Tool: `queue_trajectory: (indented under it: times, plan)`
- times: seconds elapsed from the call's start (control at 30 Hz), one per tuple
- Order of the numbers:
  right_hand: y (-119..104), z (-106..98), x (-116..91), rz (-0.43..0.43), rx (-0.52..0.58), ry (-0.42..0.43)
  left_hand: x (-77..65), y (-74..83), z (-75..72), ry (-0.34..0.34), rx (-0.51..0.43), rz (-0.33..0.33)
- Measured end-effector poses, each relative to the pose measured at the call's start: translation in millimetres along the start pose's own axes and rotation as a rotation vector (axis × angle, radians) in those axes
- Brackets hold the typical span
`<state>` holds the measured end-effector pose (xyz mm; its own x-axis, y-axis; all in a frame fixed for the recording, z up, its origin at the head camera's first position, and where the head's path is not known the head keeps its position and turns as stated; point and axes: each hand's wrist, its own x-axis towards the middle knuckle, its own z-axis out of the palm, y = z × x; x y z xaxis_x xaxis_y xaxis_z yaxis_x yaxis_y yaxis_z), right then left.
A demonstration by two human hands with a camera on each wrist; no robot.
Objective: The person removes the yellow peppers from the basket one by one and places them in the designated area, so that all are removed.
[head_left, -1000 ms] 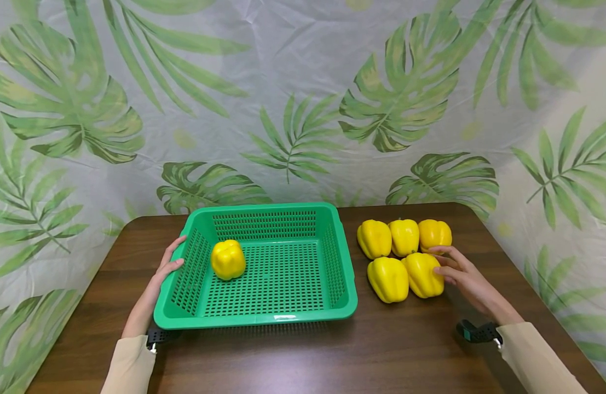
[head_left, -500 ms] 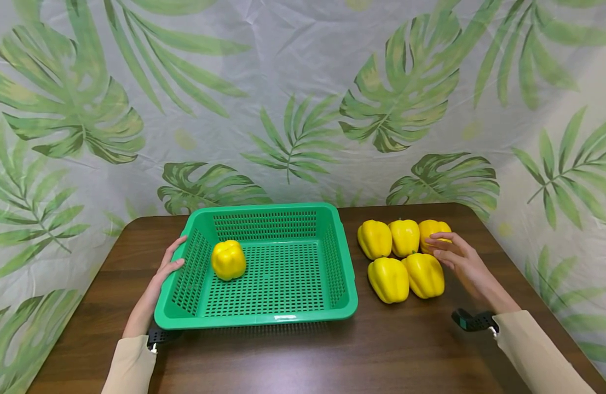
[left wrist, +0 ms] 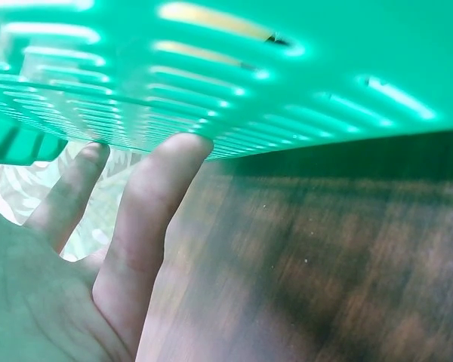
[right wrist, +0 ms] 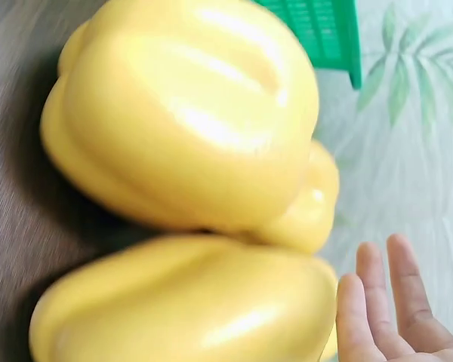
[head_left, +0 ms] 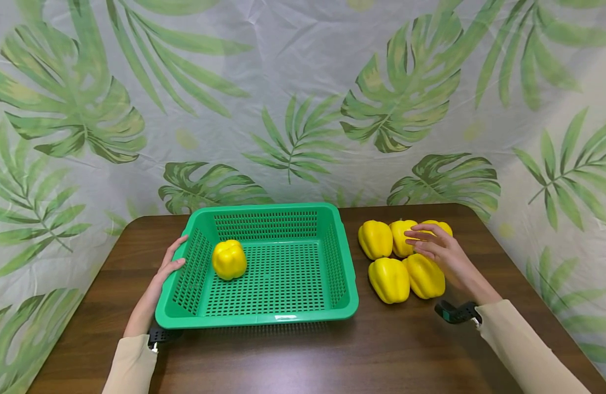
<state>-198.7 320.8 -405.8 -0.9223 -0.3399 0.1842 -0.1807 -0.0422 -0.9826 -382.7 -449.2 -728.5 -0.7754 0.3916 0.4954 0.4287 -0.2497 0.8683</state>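
Note:
A yellow bell pepper [head_left: 229, 260] stands inside the green perforated basket [head_left: 255, 318], toward its left end. My left hand [head_left: 157, 279] touches the basket's left side, fingertips at the rim; in the left wrist view its straight fingers [left wrist: 147, 219] lie against the slotted wall. Over the group of yellow bell peppers on the right hovers my right hand [head_left: 445, 250], fingers spread and holding nothing. It partly covers the back right pepper [head_left: 443, 225] and overlaps the front right pepper [head_left: 425, 280]. Large in the right wrist view are two peppers, an upper pepper [right wrist: 181, 113] and a lower pepper [right wrist: 189, 302].
Beside the basket's right wall lie a front left pepper [head_left: 388, 280], a back left pepper [head_left: 375, 239] and a back middle pepper [head_left: 401, 235]. All rest on a dark wooden table [head_left: 303, 361]. A leaf-patterned cloth [head_left: 303, 109] hangs behind the table's back edge.
My right hand has lifted off the front right pepper and moved left and away from me, over the back peppers. The left hand and the basket stay where they were.

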Motion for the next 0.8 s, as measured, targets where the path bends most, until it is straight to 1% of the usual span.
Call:
queue_trajectory:
  times: [0.03,0.07,0.1,0.13,0.17,0.2,0.23,0.27,0.33,0.37,0.4,0.47,0.5,0.57,0.6,0.63,0.7,0.73,0.8]
  plan:
    - [-0.7,2.6,2.1,0.000,0.005,-0.007,-1.5,-6.5,-6.1,0.001,0.001,-0.008]
    - [-1.3,5.2,4.3,-0.001,0.014,-0.015,-0.9,-3.8,-4.3,0.000,0.003,-0.010]
    - [-2.0,7.9,6.3,0.000,0.022,-0.021,1.4,7.0,5.0,0.007,0.007,-0.019]
    - [-2.6,10.7,8.4,0.001,0.026,-0.027,4.3,17.7,15.0,0.003,0.006,-0.008]
    - [-3.3,13.5,10.4,0.003,0.027,-0.032,9.3,41.1,36.0,0.005,0.010,-0.011]
    - [-3.8,16.2,12.3,0.005,0.026,-0.037,13.5,60.8,53.6,0.006,0.016,-0.006]
    - [-4.3,19.0,14.2,0.009,0.026,-0.040,18.3,79.4,71.1,-0.002,0.007,0.017]
    - [-4.7,21.8,16.0,0.013,0.020,-0.045,25.7,113.7,102.0,-0.007,-0.011,0.029]
    - [-5.6,27.1,19.5,0.027,0.000,-0.050,36.3,155.3,140.0,0.000,-0.020,0.040]
    - [-6.0,29.7,21.2,0.036,-0.004,-0.054,40.9,170.0,154.0,-0.002,-0.043,0.051]
    - [-6.4,32.3,22.8,0.041,-0.009,-0.058,44.6,184.4,166.9,0.004,-0.042,0.049]
    - [-7.2,37.4,26.3,0.052,-0.012,-0.064,49.5,204.0,184.4,0.025,-0.041,0.032]
    - [-7.8,40.1,28.0,0.053,-0.009,-0.066,48.1,194.0,175.8,0.027,-0.029,0.032]
    - [-8.5,45.2,31.4,0.055,-0.003,-0.076,46.0,181.3,164.9,-0.001,-0.071,0.069]
    - [-8.8,47.8,33.0,0.055,-0.001,-0.081,44.0,178.1,161.0,0.001,-0.053,0.061]
    - [-9.2,50.2,34.3,0.061,0.003,-0.086,41.7,172.2,155.4,-0.002,-0.066,0.057]
    - [-10.0,55.3,36.8,0.069,0.004,-0.099,40.0,160.6,145.6,-0.036,-0.098,0.095]
    - [-10.3,57.6,38.0,0.074,0.005,-0.106,40.5,159.0,144.8,-0.051,-0.109,0.115]
    - [-10.9,62.4,40.5,0.077,0.006,-0.123,43.9,177.6,160.8,-0.024,-0.077,0.084]
